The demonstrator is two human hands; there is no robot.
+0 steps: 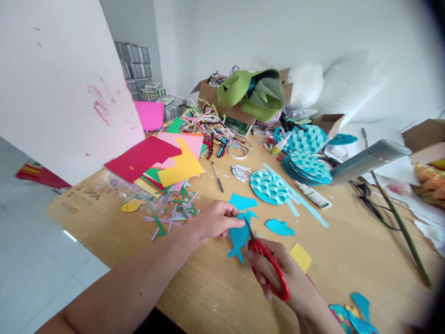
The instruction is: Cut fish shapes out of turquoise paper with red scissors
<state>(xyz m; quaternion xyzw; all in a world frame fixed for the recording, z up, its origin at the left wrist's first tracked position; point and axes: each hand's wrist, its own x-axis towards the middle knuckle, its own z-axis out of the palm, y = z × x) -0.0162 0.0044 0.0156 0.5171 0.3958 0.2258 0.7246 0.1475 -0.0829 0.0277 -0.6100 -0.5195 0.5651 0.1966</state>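
Observation:
Over the middle of the table, my left hand (222, 220) pinches the upper part of a blue paper fish (239, 235), whose forked tail points toward me. My right hand (274, 266) is wrapped round the red handles of a pair of scissors (267, 264). The dark blades lie along the fish's right edge, close to my left fingertips. Blue paper offcuts (242, 202) rest just beyond my left hand. Right of the scissors lies a second blue paper fish (280, 227), flat on the wood, with a yellow paper square (301, 257) nearer to me.
Coloured paper sheets (144, 157) and thin paper strips (174, 215) lie at left. Blue wavy paper discs (269, 187), a glue bottle (314, 195) and a grey tumbler (370, 162) stand or lie at right. A cardboard box (229, 109) with green felt is behind. A white board (69, 88) rises at left.

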